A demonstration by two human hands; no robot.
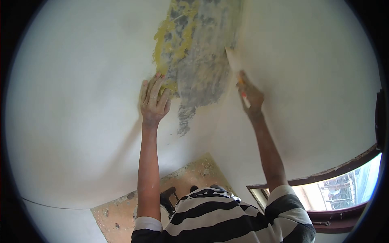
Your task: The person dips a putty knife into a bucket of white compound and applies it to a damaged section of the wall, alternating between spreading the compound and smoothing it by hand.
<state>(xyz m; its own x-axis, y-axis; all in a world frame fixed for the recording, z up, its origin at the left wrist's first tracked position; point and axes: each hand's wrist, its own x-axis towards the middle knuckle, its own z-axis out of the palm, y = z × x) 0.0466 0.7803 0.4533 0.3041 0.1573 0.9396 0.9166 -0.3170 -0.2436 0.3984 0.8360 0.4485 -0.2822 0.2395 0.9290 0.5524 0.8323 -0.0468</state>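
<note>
A rough grey and yellow stripped patch runs down the white wall in front of me, near the corner. My left hand rests against the wall at the patch's lower left edge, fingers stretched out and holding nothing. In my right hand is a putty knife, gripped by its orange handle. Its thin, wide blade points up and left, with the tip at the patch's right edge. My fingers partly hide the handle.
Below lies a tan floor scattered with chips and debris. A dark-framed window is at the lower right, a metal latch on its sill. Near my feet stands a pale round object, partly hidden by my left arm and striped shirt.
</note>
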